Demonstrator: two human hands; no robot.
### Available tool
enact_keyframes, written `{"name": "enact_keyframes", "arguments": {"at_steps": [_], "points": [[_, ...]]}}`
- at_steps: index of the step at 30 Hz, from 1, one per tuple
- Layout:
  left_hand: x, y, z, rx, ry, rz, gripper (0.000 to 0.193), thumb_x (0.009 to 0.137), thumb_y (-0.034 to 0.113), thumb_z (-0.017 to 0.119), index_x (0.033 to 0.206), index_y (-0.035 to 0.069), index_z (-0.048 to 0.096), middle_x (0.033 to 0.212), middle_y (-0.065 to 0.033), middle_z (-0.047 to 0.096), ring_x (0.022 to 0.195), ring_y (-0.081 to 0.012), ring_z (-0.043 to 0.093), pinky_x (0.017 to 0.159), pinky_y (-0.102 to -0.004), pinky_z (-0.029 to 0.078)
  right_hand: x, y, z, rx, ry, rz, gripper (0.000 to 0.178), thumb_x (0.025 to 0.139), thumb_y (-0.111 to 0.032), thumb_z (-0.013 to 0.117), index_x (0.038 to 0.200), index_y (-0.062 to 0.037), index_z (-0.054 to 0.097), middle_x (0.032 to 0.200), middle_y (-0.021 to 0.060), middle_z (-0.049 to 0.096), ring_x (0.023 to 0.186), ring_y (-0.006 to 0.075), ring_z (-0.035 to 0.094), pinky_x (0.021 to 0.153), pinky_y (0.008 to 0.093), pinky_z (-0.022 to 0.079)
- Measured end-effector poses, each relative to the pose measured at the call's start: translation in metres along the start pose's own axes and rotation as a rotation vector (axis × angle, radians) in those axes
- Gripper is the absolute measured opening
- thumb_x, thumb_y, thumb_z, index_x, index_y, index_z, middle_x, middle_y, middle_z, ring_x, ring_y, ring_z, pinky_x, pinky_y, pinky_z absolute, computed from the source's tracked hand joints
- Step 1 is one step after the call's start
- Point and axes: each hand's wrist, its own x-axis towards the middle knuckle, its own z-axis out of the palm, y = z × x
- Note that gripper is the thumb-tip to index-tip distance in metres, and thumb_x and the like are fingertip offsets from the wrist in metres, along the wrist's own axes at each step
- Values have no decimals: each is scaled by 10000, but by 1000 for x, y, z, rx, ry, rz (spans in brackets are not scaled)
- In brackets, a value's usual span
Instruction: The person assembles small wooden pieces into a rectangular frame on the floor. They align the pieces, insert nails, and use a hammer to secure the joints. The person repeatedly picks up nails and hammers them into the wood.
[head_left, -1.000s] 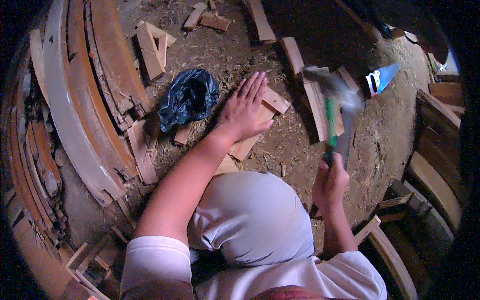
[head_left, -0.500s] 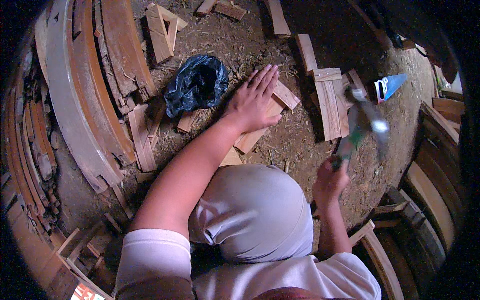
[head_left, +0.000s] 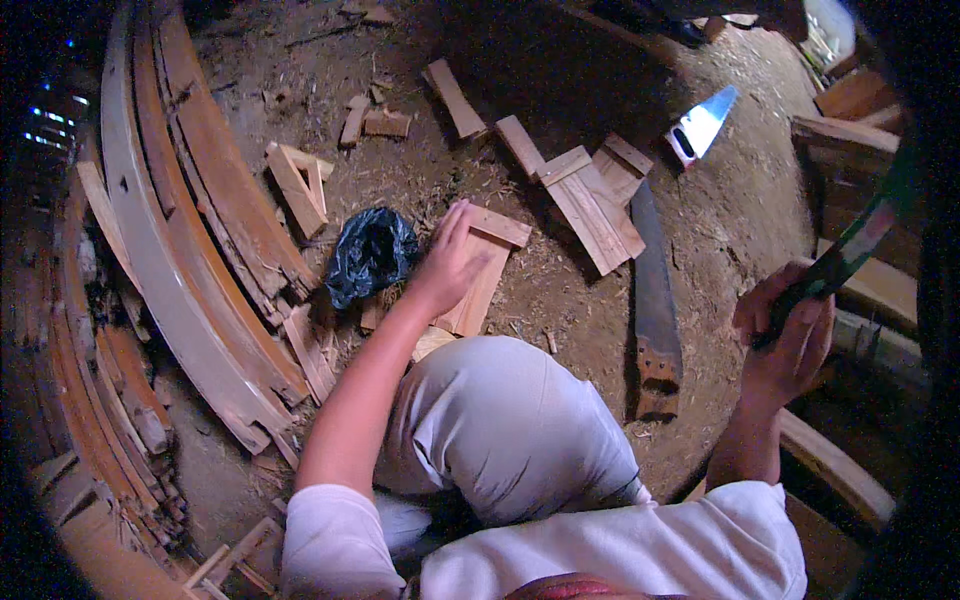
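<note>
My left hand lies with straight fingers on the left side of a small wooden assembly, its fingertips beside the crosspiece at the far end. The assembly's near end reaches my bent knee. Out to the right, my right hand grips a hammer by its green and black handle. The hammer's head is lost in the dark rim of the view. Close to the left hand sits a crumpled black plastic bag with its mouth open.
Joined wooden pieces lie ahead to the right. An old handsaw is on the dirt floor near them, with a second, shiny handsaw farther off. Long planks are stacked at left; timber lines the right. Shavings litter the ground.
My right hand has swung the hammer up and away to the right, uncovering the old handsaw. The left hand stays on the wooden assembly. The whole view has shifted.
</note>
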Motion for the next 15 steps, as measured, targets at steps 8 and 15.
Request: {"name": "enact_keyframes", "arguments": {"at_steps": [8, 15], "points": [[-124, 90, -135, -370, 125, -459, 425, 1059, 195, 535, 1433, -7, 531, 1352, -143, 650, 1278, -212, 586, 1104, -343, 418, -53, 57, -12, -51, -109, 202, 248, 1079, -279, 518, 1095, -34, 554, 745, -28, 523, 598, 80, 473, 533, 230, 371], [-274, 131, -198, -341, 412, -733, 509, 1077, 285, 513, 1479, -23, 463, 1348, -152, 646, 1274, -237, 589, 1135, -376, 386, -152, 148, -16, -737, -450, 257, 255, 936, -208, 708, 965, -22, 537, 752, 217, 609, 704, 454, 614, 638, 520, 483]]}}
